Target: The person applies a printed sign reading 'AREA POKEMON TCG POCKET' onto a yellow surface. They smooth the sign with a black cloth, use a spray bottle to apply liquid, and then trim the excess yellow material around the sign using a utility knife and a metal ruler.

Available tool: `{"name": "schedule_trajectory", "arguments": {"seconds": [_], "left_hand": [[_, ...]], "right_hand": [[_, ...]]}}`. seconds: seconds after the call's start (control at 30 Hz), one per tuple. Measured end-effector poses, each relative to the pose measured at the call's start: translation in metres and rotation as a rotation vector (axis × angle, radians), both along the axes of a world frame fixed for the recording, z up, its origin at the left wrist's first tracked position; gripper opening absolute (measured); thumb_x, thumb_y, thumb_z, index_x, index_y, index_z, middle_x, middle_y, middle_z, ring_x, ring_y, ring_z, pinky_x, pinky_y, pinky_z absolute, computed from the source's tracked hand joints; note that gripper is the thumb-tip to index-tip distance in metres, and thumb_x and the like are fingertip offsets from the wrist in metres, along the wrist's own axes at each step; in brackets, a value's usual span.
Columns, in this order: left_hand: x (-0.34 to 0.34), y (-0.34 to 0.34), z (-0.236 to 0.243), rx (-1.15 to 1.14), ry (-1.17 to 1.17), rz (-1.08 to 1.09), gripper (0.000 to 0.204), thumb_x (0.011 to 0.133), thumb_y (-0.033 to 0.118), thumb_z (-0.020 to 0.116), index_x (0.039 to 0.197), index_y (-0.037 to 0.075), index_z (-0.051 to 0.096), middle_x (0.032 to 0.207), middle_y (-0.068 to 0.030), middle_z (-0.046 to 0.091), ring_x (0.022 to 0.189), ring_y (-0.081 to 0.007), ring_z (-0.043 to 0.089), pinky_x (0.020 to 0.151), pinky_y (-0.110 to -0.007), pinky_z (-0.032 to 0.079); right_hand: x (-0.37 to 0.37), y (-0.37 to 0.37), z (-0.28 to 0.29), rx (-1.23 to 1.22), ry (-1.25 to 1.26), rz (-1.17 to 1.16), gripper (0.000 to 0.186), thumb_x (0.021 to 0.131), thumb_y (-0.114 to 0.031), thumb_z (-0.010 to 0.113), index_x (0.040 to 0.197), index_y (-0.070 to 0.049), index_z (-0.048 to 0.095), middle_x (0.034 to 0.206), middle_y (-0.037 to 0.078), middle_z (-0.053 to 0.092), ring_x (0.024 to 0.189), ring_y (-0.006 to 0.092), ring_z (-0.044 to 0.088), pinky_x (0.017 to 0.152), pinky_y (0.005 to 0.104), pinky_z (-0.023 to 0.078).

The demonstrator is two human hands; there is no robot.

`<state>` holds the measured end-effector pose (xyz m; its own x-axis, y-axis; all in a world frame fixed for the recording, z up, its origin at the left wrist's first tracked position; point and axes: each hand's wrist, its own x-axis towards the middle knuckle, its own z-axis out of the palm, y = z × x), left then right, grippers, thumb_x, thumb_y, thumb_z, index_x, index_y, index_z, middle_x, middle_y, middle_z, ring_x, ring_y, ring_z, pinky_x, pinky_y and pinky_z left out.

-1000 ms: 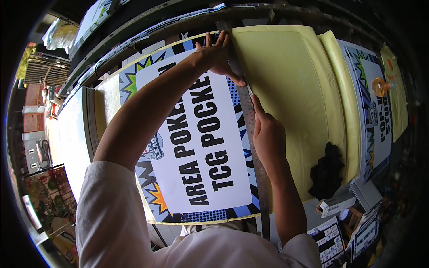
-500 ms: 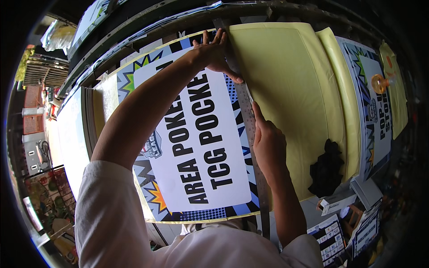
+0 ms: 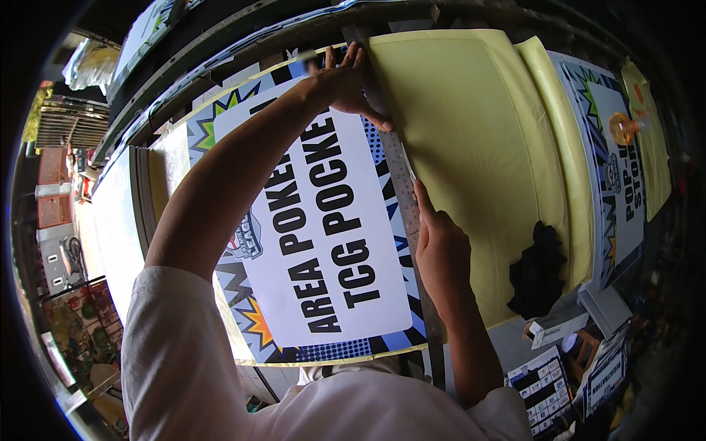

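Observation:
A printed poster with large black lettering and a blue comic-style border lies on yellow sheeting. A long metal ruler runs along its right edge. My left hand rests near the upper end of the ruler, fingers spread, pressing on it and the poster. My right hand grips a slim silver cutter against the ruler's right side, index finger stretched along the tool; most of the tool is hidden.
Right of the ruler lie bare yellow sheeting, a crumpled black cloth, another poster and an orange translucent object. Stacked white boards are at left, dark metal rails along the top, boxes at lower right.
My right hand and the cutter have slid down the ruler toward me. My left hand stays on the ruler, and the view has shifted slightly.

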<state>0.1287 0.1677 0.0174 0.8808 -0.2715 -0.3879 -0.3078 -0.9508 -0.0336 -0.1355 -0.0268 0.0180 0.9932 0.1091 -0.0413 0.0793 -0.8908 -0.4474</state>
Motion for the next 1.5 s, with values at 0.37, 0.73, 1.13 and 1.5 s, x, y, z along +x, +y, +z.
{"name": "schedule_trajectory", "arguments": {"seconds": [0.37, 0.73, 1.13, 1.5], "left_hand": [[0.001, 0.004, -0.005, -0.082, 0.001, -0.025, 0.176, 0.034, 0.096, 0.080, 0.169, 0.008, 0.008, 0.176, -0.0183, -0.003, 0.156, -0.0566, -0.007, 0.115, -0.084, 0.013], [0.006, 0.004, -0.012, -0.045, 0.025, -0.010, 0.179, 0.037, 0.095, 0.081, 0.168, 0.006, -0.003, 0.176, -0.0177, -0.007, 0.158, -0.0520, -0.009, 0.118, -0.081, 0.012], [-0.007, -0.003, 0.009, 0.022, -0.129, -0.120, 0.166, 0.044, 0.089, 0.085, 0.168, 0.007, 0.011, 0.175, -0.0237, 0.003, 0.161, -0.0457, -0.003, 0.122, -0.078, 0.004], [-0.092, -0.009, 0.010, -0.270, -0.280, -0.238, 0.058, 0.085, 0.061, 0.079, 0.127, 0.022, 0.076, 0.141, -0.0059, 0.060, 0.140, -0.0257, 0.049, 0.128, -0.057, 0.024]], "right_hand": [[-0.013, 0.001, 0.012, 0.037, 0.103, -0.063, 0.063, 0.104, -0.006, 0.058, 0.162, -0.019, 0.040, 0.091, 0.017, 0.070, 0.081, 0.0305, 0.075, 0.070, 0.0424, 0.060], [-0.049, -0.003, 0.019, 0.266, -0.102, -0.302, 0.064, 0.104, -0.012, 0.062, 0.162, -0.006, 0.036, 0.099, 0.018, 0.073, 0.084, 0.0291, 0.078, 0.069, 0.0364, 0.064], [-0.117, 0.009, 0.002, 0.223, -0.021, -0.177, 0.041, 0.104, -0.016, 0.062, 0.143, -0.002, 0.056, 0.129, 0.018, 0.071, 0.100, 0.0336, 0.076, 0.079, 0.0389, 0.062], [-0.118, 0.003, -0.006, 0.431, -0.087, -0.238, 0.036, 0.105, -0.013, 0.062, 0.140, -0.004, 0.060, 0.120, 0.020, 0.074, 0.099, 0.0372, 0.076, 0.079, 0.0411, 0.061]]}}
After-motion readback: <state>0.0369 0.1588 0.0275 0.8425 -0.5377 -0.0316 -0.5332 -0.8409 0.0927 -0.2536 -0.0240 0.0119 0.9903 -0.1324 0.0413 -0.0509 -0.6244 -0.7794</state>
